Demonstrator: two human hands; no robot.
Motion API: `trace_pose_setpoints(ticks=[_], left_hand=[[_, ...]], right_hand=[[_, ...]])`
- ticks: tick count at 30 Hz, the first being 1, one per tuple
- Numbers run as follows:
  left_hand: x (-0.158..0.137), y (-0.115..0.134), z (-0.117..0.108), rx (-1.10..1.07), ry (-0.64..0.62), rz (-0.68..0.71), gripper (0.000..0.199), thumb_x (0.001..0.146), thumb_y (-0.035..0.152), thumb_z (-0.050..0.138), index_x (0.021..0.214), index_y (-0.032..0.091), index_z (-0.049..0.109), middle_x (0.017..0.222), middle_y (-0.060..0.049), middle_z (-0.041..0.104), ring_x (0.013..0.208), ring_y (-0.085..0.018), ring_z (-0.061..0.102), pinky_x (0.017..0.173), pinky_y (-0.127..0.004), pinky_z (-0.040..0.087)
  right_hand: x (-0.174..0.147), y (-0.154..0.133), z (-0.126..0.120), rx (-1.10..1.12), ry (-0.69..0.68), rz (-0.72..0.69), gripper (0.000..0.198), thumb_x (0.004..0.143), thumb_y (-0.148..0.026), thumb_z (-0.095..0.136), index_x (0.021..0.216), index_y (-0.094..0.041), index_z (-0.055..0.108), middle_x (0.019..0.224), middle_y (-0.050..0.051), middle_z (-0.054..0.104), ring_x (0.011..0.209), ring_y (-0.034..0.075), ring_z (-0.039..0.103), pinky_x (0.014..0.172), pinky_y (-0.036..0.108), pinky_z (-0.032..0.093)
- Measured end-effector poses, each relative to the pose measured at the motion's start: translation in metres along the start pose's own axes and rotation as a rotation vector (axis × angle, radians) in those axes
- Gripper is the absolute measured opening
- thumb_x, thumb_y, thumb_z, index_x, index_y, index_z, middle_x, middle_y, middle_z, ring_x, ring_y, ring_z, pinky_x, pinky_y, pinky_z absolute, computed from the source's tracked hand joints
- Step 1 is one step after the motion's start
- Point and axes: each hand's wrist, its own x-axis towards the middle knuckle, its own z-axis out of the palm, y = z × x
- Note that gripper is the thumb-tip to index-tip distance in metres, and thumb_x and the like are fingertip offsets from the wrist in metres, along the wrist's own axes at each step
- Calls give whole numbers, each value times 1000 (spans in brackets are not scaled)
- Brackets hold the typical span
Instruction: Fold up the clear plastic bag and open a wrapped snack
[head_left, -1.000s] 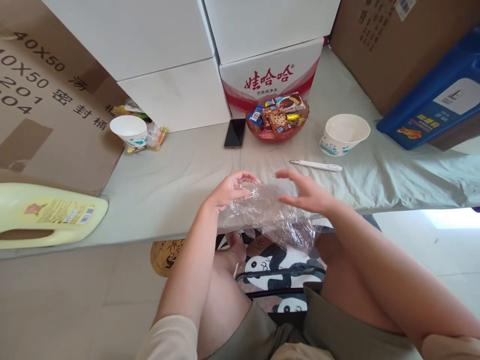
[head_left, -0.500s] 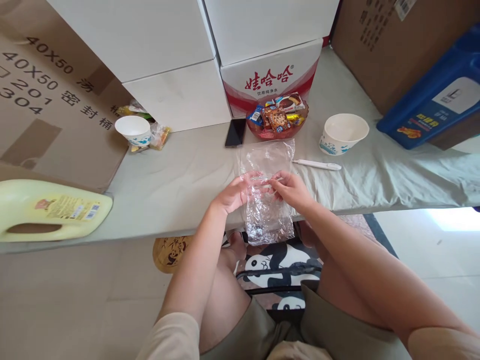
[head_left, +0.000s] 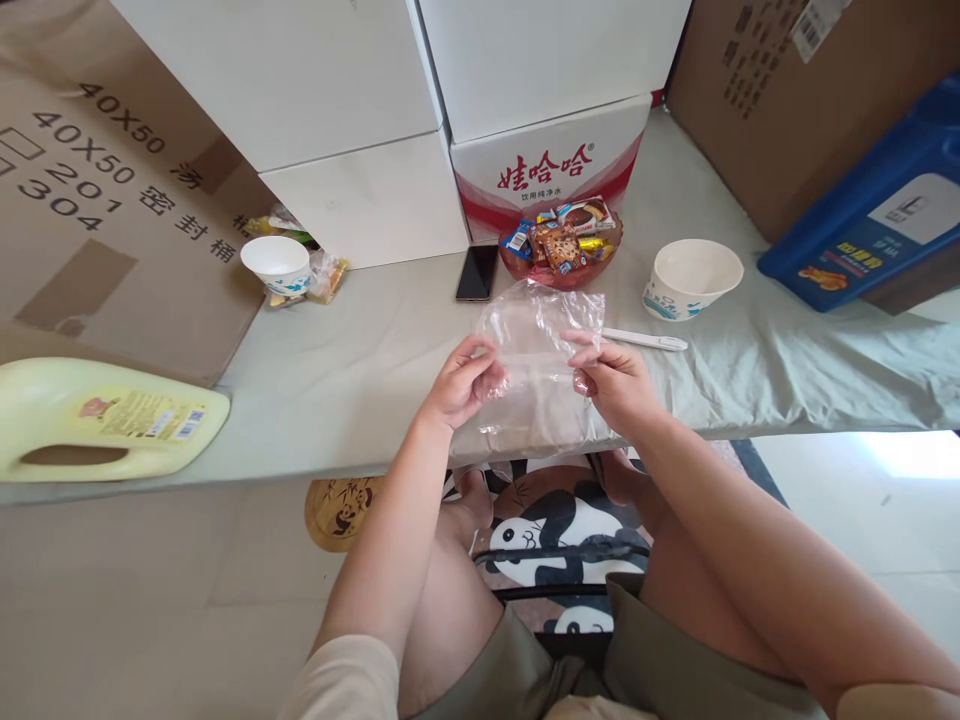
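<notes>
A clear plastic bag [head_left: 536, 400] is stretched between my two hands over the front edge of the cloth-covered table. My left hand [head_left: 469, 382] pinches its left side, with the fingers curled in. On the right side, my right hand [head_left: 611, 378] grips the film between thumb and fingers. Beyond the bag stands a reddish bowl [head_left: 577, 275] heaped with wrapped snacks [head_left: 559, 245]. A white, slim utility knife [head_left: 649, 340] lies just past my right hand, its left end behind the bag.
A black phone [head_left: 476, 273] lies left of the bowl. Paper bowls stand at right [head_left: 690, 280] and left [head_left: 277, 265]. A yellow jug [head_left: 105, 420] lies at far left, and a blue jug [head_left: 870, 210] is at right. Cartons [head_left: 360, 210] line the back.
My hands have moved apart, spreading the bag wider. Its lower part, crumpled and hanging before, is now flatter and higher. The view has shifted slightly.
</notes>
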Motion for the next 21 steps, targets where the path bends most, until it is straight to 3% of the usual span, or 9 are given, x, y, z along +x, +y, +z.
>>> trace_pose_setpoints(ticks=[4, 8, 10, 12, 15, 18, 21], left_hand=[[12, -5, -3, -58, -9, -77, 19, 76, 30, 65, 65, 16, 59, 64, -1, 63, 54, -11, 60, 53, -23, 51], [29, -15, -4, 150, 26, -62, 41, 81, 48, 58, 57, 15, 60, 65, -4, 63, 56, -11, 58, 53, -23, 46], [30, -15, -2, 304, 48, 44, 33, 73, 44, 70, 61, 16, 59, 65, -1, 61, 57, -10, 55, 54, -21, 42], [27, -12, 2, 344, 34, 145, 28, 63, 32, 80, 75, 17, 59, 72, 2, 64, 62, -8, 56, 58, -20, 42], [19, -6, 9, 203, 49, 202, 54, 59, 23, 83, 105, 24, 53, 80, 4, 68, 66, -8, 59, 63, -19, 44], [18, -5, 14, 14, 67, 124, 68, 61, 23, 82, 120, 28, 47, 84, 4, 70, 68, -9, 63, 64, -20, 46], [21, -10, 18, -84, -52, -85, 51, 62, 25, 82, 106, 20, 58, 86, -2, 72, 73, -13, 68, 68, -24, 51]], right_hand=[[10, 9, -8, -50, 42, 71, 10, 65, -30, 61, 65, -20, 60, 133, 8, 62, 65, 11, 55, 52, 28, 41], [19, 16, -14, -29, 112, 241, 26, 71, -39, 60, 91, -24, 61, 135, 8, 56, 79, 17, 64, 56, 28, 45], [20, 15, -14, 11, 129, 289, 38, 74, -46, 62, 107, -28, 56, 131, 7, 56, 80, 18, 65, 60, 30, 48], [18, 13, -13, -9, 129, 294, 59, 68, -43, 72, 120, -31, 49, 121, 6, 58, 82, 18, 64, 68, 33, 50], [15, 8, -11, -31, 78, 258, 75, 60, -34, 79, 126, -28, 44, 92, -2, 61, 76, 16, 60, 72, 32, 47], [14, 4, -9, 80, 79, 154, 68, 62, -36, 77, 122, -27, 45, 76, -6, 56, 70, 14, 55, 68, 30, 43], [14, 2, -7, 194, 121, 114, 66, 59, -38, 80, 116, -30, 47, 82, -5, 58, 70, 13, 53, 65, 28, 41]])
